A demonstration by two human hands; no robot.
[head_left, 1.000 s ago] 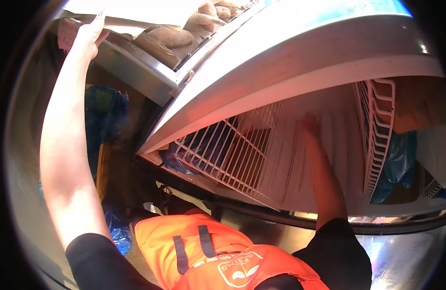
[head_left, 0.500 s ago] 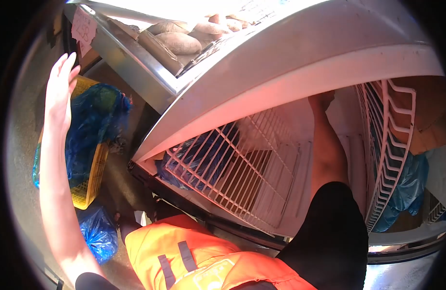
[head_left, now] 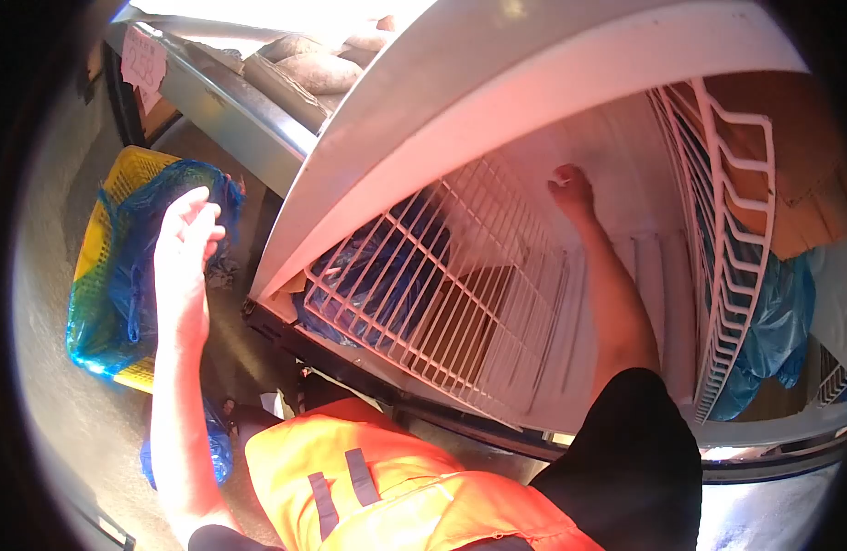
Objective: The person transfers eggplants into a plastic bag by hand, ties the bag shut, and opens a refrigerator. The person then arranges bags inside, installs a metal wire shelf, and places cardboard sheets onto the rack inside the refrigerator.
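Observation:
My right hand (head_left: pixel 575 195) is inside the chest freezer (head_left: pixel 593 138), near its inner far wall. Its fingers are closed, and a small whitish bit shows at them, too small to name. To the left, my left hand (head_left: pixel 188 234) is held up in bright light with loosely bent fingers and nothing in it. Below and behind it lies a yellow plastic basket (head_left: pixel 134 168) with blue plastic bags (head_left: pixel 139 257) in it. A white wire rack (head_left: pixel 460 275) slants across the freezer's left part, with a blue bag (head_left: pixel 377 275) behind its bars.
Another white wire rack (head_left: pixel 731 230) stands at the right, beside cardboard (head_left: pixel 809 165) and a blue-green bag (head_left: pixel 772 321). A metal-edged stand (head_left: pixel 230 92) at upper left holds several brown tubers (head_left: pixel 318 73) and a pink paper sign (head_left: pixel 144 62). A blue bag (head_left: pixel 219 450) lies on the floor.
My right hand has moved left and into fuller view along the freezer's inside. My left hand has lowered and moved right, its fingers more bent. The whole view has shifted slightly.

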